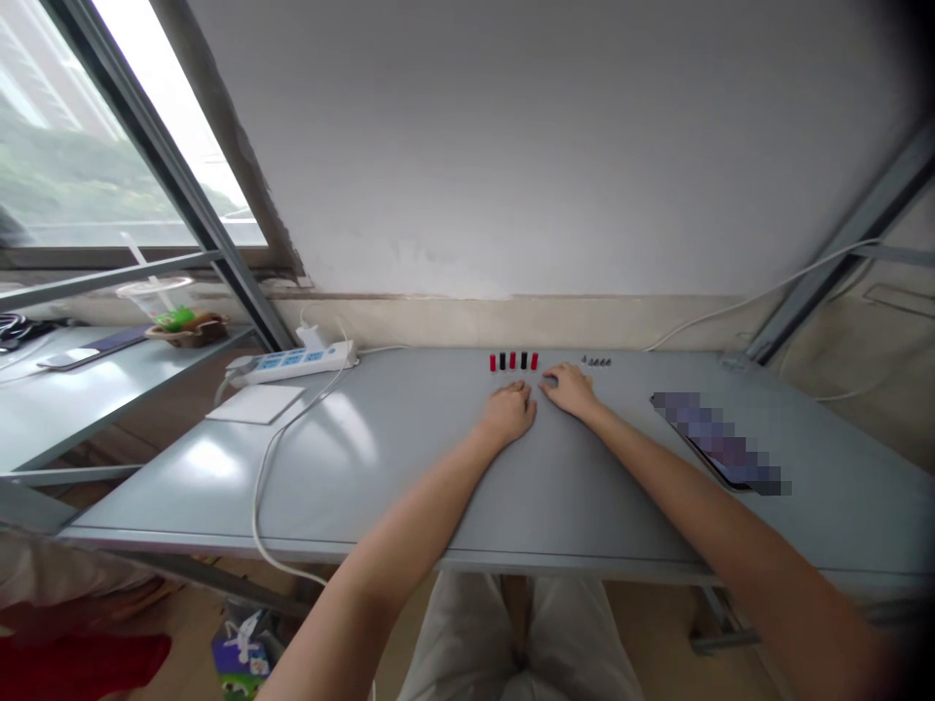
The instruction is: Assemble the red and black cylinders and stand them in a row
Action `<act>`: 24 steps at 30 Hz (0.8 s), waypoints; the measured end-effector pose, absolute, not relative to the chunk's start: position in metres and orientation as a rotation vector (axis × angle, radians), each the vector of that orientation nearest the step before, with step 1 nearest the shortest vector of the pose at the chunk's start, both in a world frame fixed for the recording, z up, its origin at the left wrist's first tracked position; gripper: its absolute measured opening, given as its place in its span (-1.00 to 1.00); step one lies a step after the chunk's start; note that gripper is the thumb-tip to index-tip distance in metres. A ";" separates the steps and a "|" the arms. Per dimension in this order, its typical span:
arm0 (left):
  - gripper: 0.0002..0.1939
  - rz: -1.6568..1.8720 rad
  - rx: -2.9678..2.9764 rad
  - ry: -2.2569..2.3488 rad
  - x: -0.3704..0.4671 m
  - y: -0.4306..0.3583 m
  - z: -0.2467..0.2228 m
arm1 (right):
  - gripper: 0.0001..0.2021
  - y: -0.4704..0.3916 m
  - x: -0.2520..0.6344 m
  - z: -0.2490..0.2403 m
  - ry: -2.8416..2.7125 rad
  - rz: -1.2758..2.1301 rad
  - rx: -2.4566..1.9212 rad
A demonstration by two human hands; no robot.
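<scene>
Several small upright cylinders, red and black in turn, form a row on the grey table near the wall; a red one (pixel 492 362) is at the left end and another red one (pixel 535 361) at the right end. My left hand (pixel 509 413) rests on the table just in front of the row, its fingers bent; whether anything is under them is hidden. My right hand (pixel 570 389) is to the right of the row, thumb and forefinger curved and apart, with nothing visible between them. Several small dark metallic pieces (pixel 599 362) lie just beyond it on the right.
A white power strip (pixel 292 362) and a white flat square (pixel 255 404) are at the left, with a cable (pixel 267 458) running over the front edge. A phone-like device (pixel 716 443) lies at the right. Metal frame posts flank the table (pixel 584 516).
</scene>
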State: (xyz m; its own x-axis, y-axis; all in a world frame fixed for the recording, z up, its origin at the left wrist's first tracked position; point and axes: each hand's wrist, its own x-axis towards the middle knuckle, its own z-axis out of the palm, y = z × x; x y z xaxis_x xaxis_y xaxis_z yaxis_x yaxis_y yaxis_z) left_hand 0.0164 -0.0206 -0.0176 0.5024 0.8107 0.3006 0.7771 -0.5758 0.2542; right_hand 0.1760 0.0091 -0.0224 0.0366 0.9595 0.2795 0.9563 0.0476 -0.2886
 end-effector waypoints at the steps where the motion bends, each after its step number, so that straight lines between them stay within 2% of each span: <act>1: -0.61 0.582 2.647 1.408 0.016 -0.020 -0.018 | -0.71 0.012 0.175 -0.022 -1.919 0.016 -1.925; 12: -0.48 0.417 2.586 1.415 0.016 -0.022 -0.018 | -0.66 0.033 0.164 -0.019 -1.743 0.188 -1.946; 19: -0.49 0.456 2.595 1.389 0.016 -0.019 -0.022 | -0.76 0.033 0.160 -0.021 -1.694 0.190 -1.907; 24: -0.48 0.638 2.562 1.340 0.015 -0.015 -0.025 | -0.84 0.020 0.166 -0.018 -1.747 0.213 -1.867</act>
